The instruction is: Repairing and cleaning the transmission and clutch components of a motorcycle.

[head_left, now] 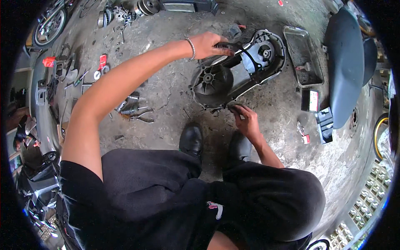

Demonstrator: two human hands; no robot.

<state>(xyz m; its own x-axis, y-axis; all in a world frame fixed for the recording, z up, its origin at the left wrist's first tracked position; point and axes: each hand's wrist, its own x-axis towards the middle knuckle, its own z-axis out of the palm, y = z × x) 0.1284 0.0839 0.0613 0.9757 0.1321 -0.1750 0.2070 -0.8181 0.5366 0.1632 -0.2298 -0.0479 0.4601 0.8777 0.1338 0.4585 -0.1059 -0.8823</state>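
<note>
A scooter engine casing [228, 88], long and metal with a ribbed round hollow at its left end, lies on the floor in front of my boots. My left hand [208, 46] reaches over its far left side, fingers closed on a thin black curved bracket [248, 56] that spans the casing's middle. By the casing's near rim, my right hand [246, 121] has its fingers curled against the edge, thumb and fingertips pressed together there. A lighter metal face [249, 63] shows beneath the bracket. Palm and some fingertips of the left hand are hidden.
To the right stand a grimy metal tray [298, 43], a black scooter seat [343, 66] and a small battery [310, 100]. Pliers [145, 116] lie at left, with loose tools and a red-topped item [102, 62]. Pulley parts [146, 6] sit at the far side.
</note>
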